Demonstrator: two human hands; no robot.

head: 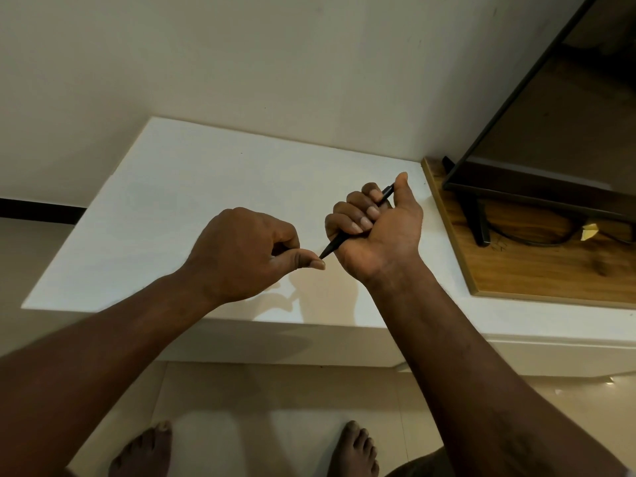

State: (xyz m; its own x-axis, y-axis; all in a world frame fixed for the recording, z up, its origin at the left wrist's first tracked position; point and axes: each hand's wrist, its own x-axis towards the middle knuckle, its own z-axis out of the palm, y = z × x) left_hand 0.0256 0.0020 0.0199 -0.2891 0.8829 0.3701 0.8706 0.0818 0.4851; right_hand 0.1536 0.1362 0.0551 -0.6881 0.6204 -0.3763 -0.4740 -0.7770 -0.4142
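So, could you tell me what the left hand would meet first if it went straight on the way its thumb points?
The left hand would meet the tip of the black pen the right hand grips; they look nearly touching, but depth is unclear.

- Pen (334,246): solid black.
- Ledge (192,201): plain white.
- Board (537,273): brown wood grain with a paler edge.
- Television (533,197) frame: black.
- Wall (275,63): off-white.
- Floor tiles (303,425): pale beige.
- Skirting strip (34,210): black.
- Paper scrap (590,231): yellow.

Bare forearms (103,342), bare hands (247,251); bare feet (142,452).
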